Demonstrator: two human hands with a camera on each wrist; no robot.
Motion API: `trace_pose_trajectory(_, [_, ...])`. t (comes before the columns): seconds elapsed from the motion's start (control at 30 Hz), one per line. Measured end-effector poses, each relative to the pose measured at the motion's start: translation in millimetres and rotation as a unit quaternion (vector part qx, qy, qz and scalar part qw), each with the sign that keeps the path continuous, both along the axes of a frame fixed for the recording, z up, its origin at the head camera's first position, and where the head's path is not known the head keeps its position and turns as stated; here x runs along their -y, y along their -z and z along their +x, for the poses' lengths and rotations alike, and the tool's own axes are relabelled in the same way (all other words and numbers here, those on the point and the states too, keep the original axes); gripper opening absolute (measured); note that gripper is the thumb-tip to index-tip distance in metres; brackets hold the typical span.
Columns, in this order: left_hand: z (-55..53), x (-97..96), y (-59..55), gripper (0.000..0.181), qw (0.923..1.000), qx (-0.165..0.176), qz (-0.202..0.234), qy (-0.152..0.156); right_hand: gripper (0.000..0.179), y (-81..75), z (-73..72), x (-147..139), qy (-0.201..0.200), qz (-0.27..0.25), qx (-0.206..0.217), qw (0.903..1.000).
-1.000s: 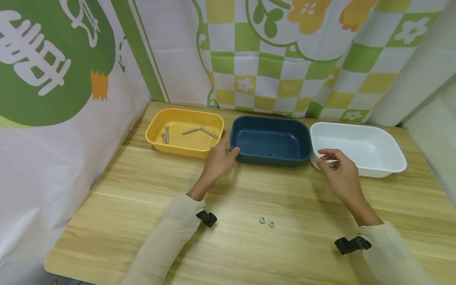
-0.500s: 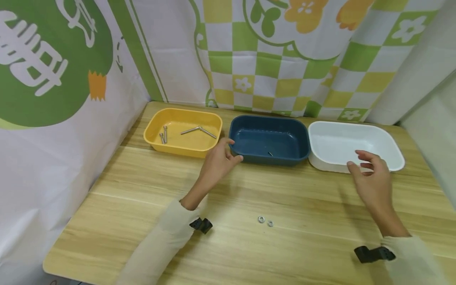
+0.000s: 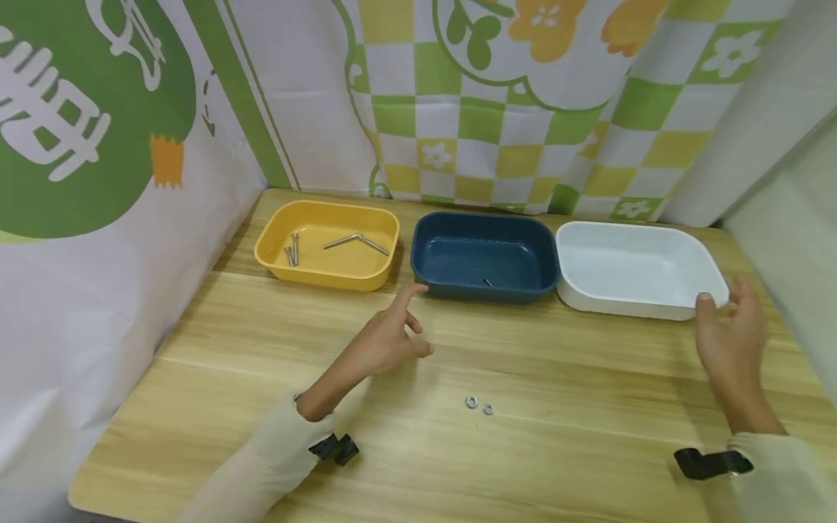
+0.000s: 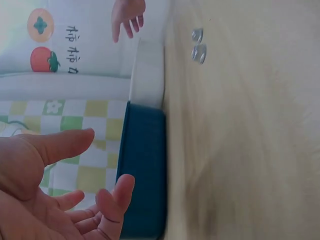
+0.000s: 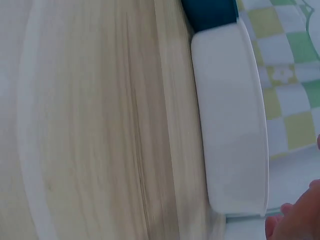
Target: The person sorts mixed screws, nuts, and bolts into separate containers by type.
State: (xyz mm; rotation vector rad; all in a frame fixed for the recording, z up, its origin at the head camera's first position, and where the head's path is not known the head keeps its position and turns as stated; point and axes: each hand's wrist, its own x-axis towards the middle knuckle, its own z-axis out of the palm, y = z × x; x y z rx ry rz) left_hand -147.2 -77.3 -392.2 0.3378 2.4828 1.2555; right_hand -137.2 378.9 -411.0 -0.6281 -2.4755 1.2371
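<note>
My left hand [image 3: 386, 338] is over the table in front of the dark blue bin [image 3: 484, 294], thumb and index finger spread apart with nothing between them. At the right end of the white bin [image 3: 628, 305], my right hand [image 3: 732, 338] has its thumb by the front corner and its fingers beside the end wall. The right wrist view catches only part of that hand, close to the white bin's end. Two metal nuts, a larger one [image 3: 471, 402] and a smaller one [image 3: 488, 410], lie on the table between the arms.
To the left stands a yellow bin [image 3: 314, 277] with several bolts [image 3: 373, 245] inside. One small dark screw [image 3: 487, 282] lies in the blue bin. The bins line the back of the wooden table [image 3: 261, 378], before a patterned curtain [image 3: 484, 131].
My right hand has moved right along the white bin's front to its right end. My left hand has drawn back from the blue bin's left end toward me, its fingers spreading.
</note>
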Motion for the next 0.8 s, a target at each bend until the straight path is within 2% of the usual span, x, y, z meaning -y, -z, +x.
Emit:
trace_pose_trajectory(0.07, [6.1, 2.4, 2.2, 0.092, 0.9997, 0.017, 0.017, 0.003, 0.064, 0.3, 0.5, -10.8, -0.009, -0.011, 0.017, 0.9998])
trace_pose_trajectory(0.2, [20.9, 4.1, 10.4, 0.106, 0.9947, 0.074, 0.071, 0.006, 0.063, 1.8, -0.1, -30.5, -0.040, -0.016, 0.036, 0.9984])
trace_pose_trajectory(0.3, [32.6, 4.5, 17.3, 0.110, 0.9880, 0.114, 0.104, 0.007, 0.062, 5.9, -3.9, -41.7, -0.062, -0.010, 0.031, 0.9976])
trace_pose_trajectory(0.4, [42.6, 4.4, 22.7, 0.108, 0.9818, 0.140, 0.129, 0.006, 0.062, 10.2, -8.1, -49.2, -0.077, -0.007, 0.025, 0.9967])
trace_pose_trajectory(0.5, [50.2, 3.3, 26.7, 0.106, 0.9727, 0.167, 0.161, -0.002, 0.061, 14.0, -12.6, -53.4, -0.088, -0.029, 0.009, 0.9956])
trace_pose_trajectory(0.63, [56.6, 0.8, 31.7, 0.104, 0.9647, 0.187, 0.184, -0.015, 0.060, 19.7, -17.2, -55.8, -0.099, -0.069, -0.007, 0.9927])
trace_pose_trajectory(0.8, [59.7, -3.6, 37.4, 0.094, 0.9683, 0.173, 0.180, -0.011, 0.061, 26.0, -20.0, -58.2, -0.109, -0.085, -0.010, 0.9903])
